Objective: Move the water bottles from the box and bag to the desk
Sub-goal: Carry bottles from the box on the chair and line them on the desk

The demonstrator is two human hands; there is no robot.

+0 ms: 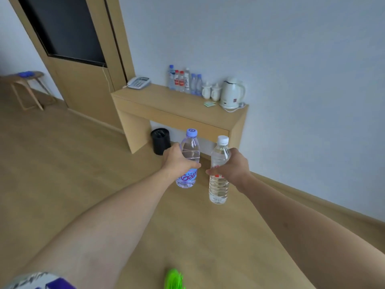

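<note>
My left hand (177,161) is wrapped around the middle of a bottle with a purple cap (188,161), thumb across the front just above the label, so the weight hangs below the grip and it stays upright. My right hand (231,168) is curled around a clear bottle with a white cap (219,172) at label height, same reason: a mid-body hold keeps it vertical and ready to set down on its base. Both arms are stretched forward, the two bottles side by side, near each other but not touching, held out over the wood floor (62,163).

Both are carried in the air, short of the desk (177,105) straight ahead against the wall. I judge this is the carry step, one bottle per hand to save trips.

On the desk a row of bottles (184,81) stands upright along the wall, packed close, which leaves the front edge free for setting more down. Right of the row are two small white cups (211,91) and a white kettle (232,92) with its cord; left is a phone (139,82). A black bin (160,140) sits under the desk.

Box and bag are not in view. Something green (174,279) shows at the bottom edge; cannot tell what it is.
</note>
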